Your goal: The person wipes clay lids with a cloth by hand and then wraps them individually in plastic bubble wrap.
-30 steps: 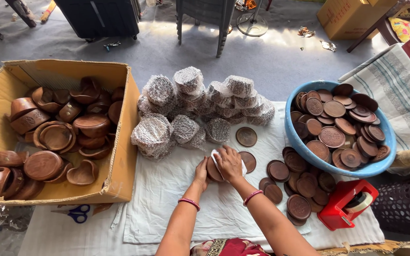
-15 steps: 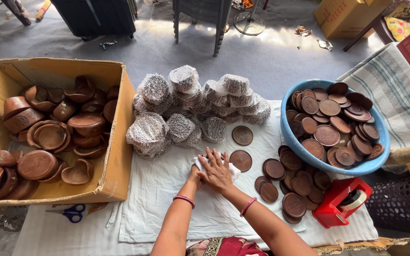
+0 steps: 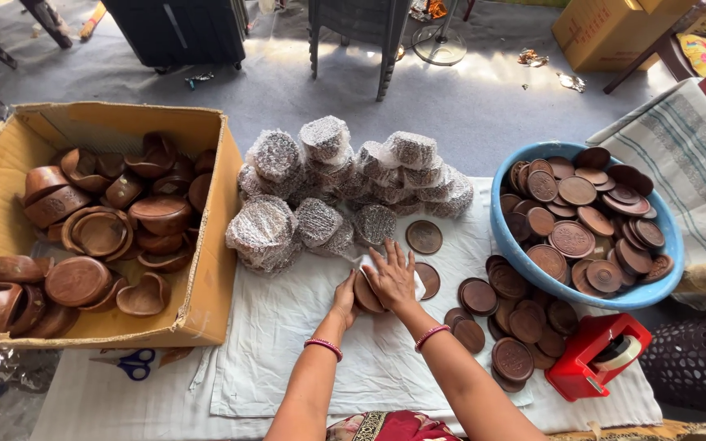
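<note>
While the person's two bare arms reach forward over the white cloth (image 3: 304, 327) that covers the desk, each wrist carries one pink bangle. Left of the arms, at the near edge, lies one pair of blue-handled scissors (image 3: 132, 365). At the near right stands one red tape dispenser (image 3: 594, 357) with a roll of clear tape in it.

The left hand (image 3: 345, 296) cups the left edge of a round brown wooden disc (image 3: 366, 294), its grip curled against the rim. The right hand (image 3: 394, 278) lies flat on top, fingers spread, pressing a small white wrapping sheet (image 3: 420, 286) down over the disc. The disc sits on the cloth just in front of the wrapped pile.

Right of the hands, about a dozen loose brown wooden discs (image 3: 516, 322) lie overlapping on the cloth; an exact count cannot be made. Two more single discs lie apart: one just beside the right hand (image 3: 429, 278), one a little farther back (image 3: 424, 237).

On the left stands one open cardboard box (image 3: 206, 245) holding roughly twenty brown carved wooden bowls and holders (image 3: 100, 233), tumbled together. In the middle, behind the hands, about fifteen bundles wrapped in white foam netting (image 3: 324, 184) are heaped. On the right, one round blue plastic tub (image 3: 508, 245) holds some twenty-five more discs.

Farther back is the grey floor, with one dark chair (image 3: 353, 33), one black case (image 3: 177, 28) and one closed cardboard carton (image 3: 606, 28).
</note>
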